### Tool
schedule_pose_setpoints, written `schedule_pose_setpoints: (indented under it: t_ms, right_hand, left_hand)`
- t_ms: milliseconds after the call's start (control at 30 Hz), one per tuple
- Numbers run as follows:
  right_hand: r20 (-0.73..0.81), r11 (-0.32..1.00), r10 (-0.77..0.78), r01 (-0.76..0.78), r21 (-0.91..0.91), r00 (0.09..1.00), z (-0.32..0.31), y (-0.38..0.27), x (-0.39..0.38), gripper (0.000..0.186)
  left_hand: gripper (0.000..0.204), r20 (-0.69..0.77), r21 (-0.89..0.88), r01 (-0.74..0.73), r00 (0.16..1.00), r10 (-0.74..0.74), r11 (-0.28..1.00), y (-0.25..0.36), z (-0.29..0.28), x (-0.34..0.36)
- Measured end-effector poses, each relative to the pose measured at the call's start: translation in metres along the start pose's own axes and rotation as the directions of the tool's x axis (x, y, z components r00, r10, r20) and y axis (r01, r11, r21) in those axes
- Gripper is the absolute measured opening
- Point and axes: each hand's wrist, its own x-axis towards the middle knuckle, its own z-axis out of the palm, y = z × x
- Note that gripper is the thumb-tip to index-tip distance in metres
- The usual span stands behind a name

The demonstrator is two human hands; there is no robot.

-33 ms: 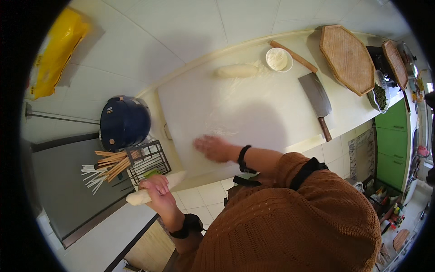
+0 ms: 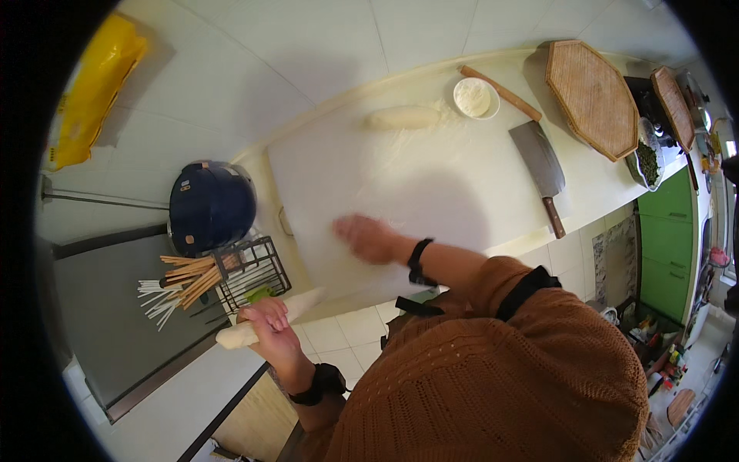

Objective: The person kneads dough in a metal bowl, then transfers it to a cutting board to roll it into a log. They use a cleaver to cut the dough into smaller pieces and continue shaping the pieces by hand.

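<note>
My left hand [image 2: 265, 327] is closed around a long white roll of dough [image 2: 296, 308], held off the counter's front edge beside a wire rack [image 2: 250, 266]. My right hand [image 2: 369, 239] lies flat and blurred on the floured white board [image 2: 431, 177], with its fingers spread and nothing in it. A second roll of dough [image 2: 402, 117] lies at the far side of the board. Beyond it are a small bowl of flour [image 2: 476, 98] and a wooden rolling pin [image 2: 500, 92]. A cleaver [image 2: 543, 173] lies to the right of the board.
A dark blue pot [image 2: 212, 206] stands left of the board, above the rack of chopsticks [image 2: 181, 277]. Two woven octagonal trays [image 2: 593, 96] and a bowl of chopped greens [image 2: 647, 162] sit at the far right. A yellow bag [image 2: 92, 92] hangs on the tiled wall.
</note>
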Motion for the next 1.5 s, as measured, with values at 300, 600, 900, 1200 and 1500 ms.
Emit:
schedule_pose_setpoints:
  t_ms: [300, 600, 900, 1200, 1500]
  right_hand:
    - [-0.658, 0.829, 0.360, -0.551, -0.101, 0.662, -0.116, 0.146, -0.084, 0.056]
    - [-0.294, 0.991, -0.067, 0.028, -0.133, 0.953, -0.011, 0.013, 0.037, 0.056]
    - [-0.627, 0.763, 0.459, -0.641, -0.084, 0.629, -0.115, 0.143, -0.130, 0.064]
    - [0.068, 0.948, 0.219, -0.196, -0.249, 0.973, -0.106, 0.110, -0.177, 0.056]
    - [-0.229, 0.949, 0.130, -0.054, 0.311, 0.965, -0.182, 0.082, -0.118, 0.079]
  left_hand:
    - [0.030, 0.112, -0.130, 0.068, 0.992, -0.053, 0.989, -0.039, -0.033, 0.002]
    - [0.036, 0.117, -0.046, 0.215, 0.971, -0.209, 0.976, -0.061, 0.012, 0.019]
    - [0.014, 0.229, -0.131, 0.241, 0.951, -0.207, 0.962, -0.086, 0.017, 0.016]
    - [0.020, 0.255, -0.198, 0.379, 0.910, -0.326, 0.904, -0.096, 0.037, 0.018]
    - [0.041, 0.477, -0.572, 0.510, 0.844, -0.245, 0.643, -0.110, 0.119, 0.018]
